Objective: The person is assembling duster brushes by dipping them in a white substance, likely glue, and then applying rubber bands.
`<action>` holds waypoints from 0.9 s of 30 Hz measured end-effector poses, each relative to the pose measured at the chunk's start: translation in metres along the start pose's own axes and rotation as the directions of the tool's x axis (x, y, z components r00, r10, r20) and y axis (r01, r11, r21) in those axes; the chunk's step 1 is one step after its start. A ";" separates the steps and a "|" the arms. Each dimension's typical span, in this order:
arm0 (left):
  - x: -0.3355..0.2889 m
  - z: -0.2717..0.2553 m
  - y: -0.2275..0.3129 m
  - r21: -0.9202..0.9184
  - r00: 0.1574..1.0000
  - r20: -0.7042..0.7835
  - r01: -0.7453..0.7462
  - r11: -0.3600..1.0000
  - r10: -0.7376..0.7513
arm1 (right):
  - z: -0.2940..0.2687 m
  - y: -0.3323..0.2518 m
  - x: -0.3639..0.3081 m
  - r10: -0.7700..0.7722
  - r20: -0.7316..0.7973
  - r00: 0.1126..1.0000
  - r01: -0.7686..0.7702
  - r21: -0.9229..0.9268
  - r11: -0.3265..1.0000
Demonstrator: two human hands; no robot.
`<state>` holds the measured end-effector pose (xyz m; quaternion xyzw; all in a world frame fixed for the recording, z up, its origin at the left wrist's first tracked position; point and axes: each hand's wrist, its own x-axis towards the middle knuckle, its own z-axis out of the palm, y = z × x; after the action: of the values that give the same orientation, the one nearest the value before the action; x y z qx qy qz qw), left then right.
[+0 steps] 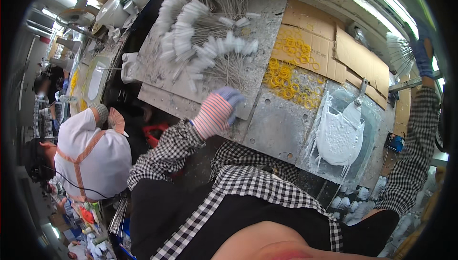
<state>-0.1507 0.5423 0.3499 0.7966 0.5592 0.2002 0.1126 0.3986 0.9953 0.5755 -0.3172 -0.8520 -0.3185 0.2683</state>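
My left hand (218, 111), in a striped glove with bluish fingers, hovers at the near edge of the worktable. Its fingers are curled; what they hold, if anything, is hidden. Just beyond it lie bunches of thin wire stems (230, 71) with whitish translucent tips, fanned across a grey board. At the far right my raised right hand (421, 54), also gloved, closes on a fan of thin pale stems (400, 52) spreading leftward from it. Between my arms, thick white paste (339, 136) fills a shallow tray, with a flat scraper (354, 109) standing in it.
Yellow rings (288, 78) lie heaped on the table and cardboard (360, 59). A white jug (129, 67) stands by the table's left edge. A co-worker in a white top (90, 150) sits at left, beside another bench. More white-tipped pieces (350, 207) lie below the tray.
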 end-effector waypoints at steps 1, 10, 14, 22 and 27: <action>-0.005 -0.008 -0.013 0.186 1.000 0.020 -0.016 0.982 0.013 | -0.005 -0.094 0.020 0.136 0.107 0.985 -0.152 0.161 0.975; 0.045 -0.023 -0.089 0.619 0.980 0.196 -0.111 0.778 -0.016 | 0.100 -0.510 0.050 -0.255 0.334 0.907 -0.047 0.685 0.727; 0.039 0.018 -0.107 0.616 0.971 0.097 -0.231 0.753 0.219 | 0.124 -0.540 0.028 -0.376 0.425 0.824 0.057 0.598 0.800; 0.056 0.001 -0.057 0.439 0.828 -0.100 -0.461 0.771 0.552 | 0.093 -0.410 -0.036 -0.236 0.438 0.867 -0.066 0.571 0.818; 0.066 -0.005 -0.003 0.339 0.679 -0.542 -0.362 0.869 0.494 | 0.009 -0.403 -0.014 -0.396 0.382 0.835 0.159 0.521 0.839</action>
<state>-0.1361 0.6049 0.3661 0.8033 0.3791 0.4099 -0.2073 0.1189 0.7560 0.4101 -0.1798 -0.9799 -0.0521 0.0689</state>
